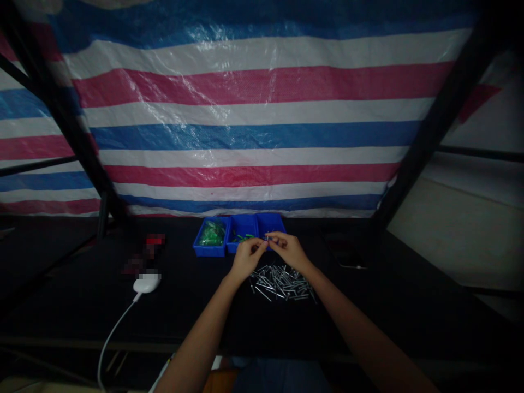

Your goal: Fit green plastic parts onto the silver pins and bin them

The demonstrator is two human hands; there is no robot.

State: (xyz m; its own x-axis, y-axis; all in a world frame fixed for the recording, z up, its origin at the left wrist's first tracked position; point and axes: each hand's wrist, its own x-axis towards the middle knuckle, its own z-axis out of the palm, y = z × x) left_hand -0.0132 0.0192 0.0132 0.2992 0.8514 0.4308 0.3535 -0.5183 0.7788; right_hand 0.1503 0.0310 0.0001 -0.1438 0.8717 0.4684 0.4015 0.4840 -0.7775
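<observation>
Pinched in the right hand [290,250] is a small shiny piece [267,237], tilt unclear, by the blue bins [209,251]. Left hand [244,258] is beside it, grip unclear. Thin metal rods [282,284] lie nearer the worktop's [270,327] front edge.

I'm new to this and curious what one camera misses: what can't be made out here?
All in the head view:
- Small piece at the fingertips of the left hand and right hand: tiny, partly covered by fingers.
- Near part of the right blue bin: behind the hands.
- Red item: pixelated.
- White cable's far end: cut off by the bottom edge.
</observation>
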